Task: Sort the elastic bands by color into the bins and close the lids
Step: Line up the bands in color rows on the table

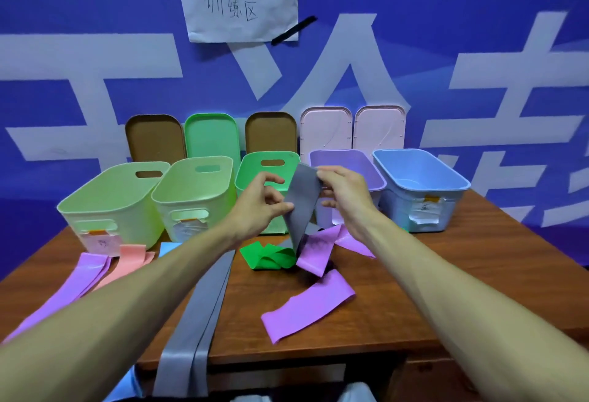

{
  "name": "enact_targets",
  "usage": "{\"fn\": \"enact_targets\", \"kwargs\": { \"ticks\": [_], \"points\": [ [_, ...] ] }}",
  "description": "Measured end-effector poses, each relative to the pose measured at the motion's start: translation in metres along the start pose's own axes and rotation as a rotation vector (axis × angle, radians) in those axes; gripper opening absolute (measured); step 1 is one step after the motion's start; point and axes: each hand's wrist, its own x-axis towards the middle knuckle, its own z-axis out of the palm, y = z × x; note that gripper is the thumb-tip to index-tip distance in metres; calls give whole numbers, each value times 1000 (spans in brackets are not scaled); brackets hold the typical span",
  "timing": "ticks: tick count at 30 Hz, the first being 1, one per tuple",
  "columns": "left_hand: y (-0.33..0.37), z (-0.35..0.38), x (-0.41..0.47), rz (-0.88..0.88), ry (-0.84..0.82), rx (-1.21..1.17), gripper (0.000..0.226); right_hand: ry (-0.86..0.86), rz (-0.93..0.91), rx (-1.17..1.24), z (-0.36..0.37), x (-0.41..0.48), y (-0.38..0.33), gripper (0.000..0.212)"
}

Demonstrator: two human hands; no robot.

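Left hand (259, 207), right hand (345, 197) pinch grey band (301, 201) above table (414, 290).

I see five bins (347, 166) in a row along the back of the bench (446, 274), with five lids (271, 130) propped upright behind them against the wall (95, 19). In front of the bins, loose bands (309, 306) lie across the bench: some at the left, a heap near the middle, one long band (197, 312) hanging over the near edge. Another, I think, lies half hidden under my left forearm.
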Motion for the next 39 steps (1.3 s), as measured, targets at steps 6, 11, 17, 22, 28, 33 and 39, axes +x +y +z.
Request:
{"fn": "enact_targets", "kwargs": {
  "ticks": [6,11,17,22,28,33,39],
  "points": [
    [16,-10,0,12,102,-149,20,-10,-277,-124,25,-1,-46,12],
    [13,-15,-12,-20,27,-131,11,-2,-325,-12,41,-3,-72,10],
    [1,-39,-42,-131,-194,22,10,-44,-234,147,57,-7,-75,10],
    [-14,-72,-79,-193,-232,24,12,-63,-183,97,82,-6,-59,16],
    [-35,-116,-117,-317,-285,33,20,-149,-58,33,121,-12,-23,10],
    [-70,-125,-137,-437,-235,32,19,-181,42,-42,147,-12,15,7],
    [-111,-117,-147,-531,-128,-73,15,-207,166,-114,164,-4,53,29]
  ]
}}
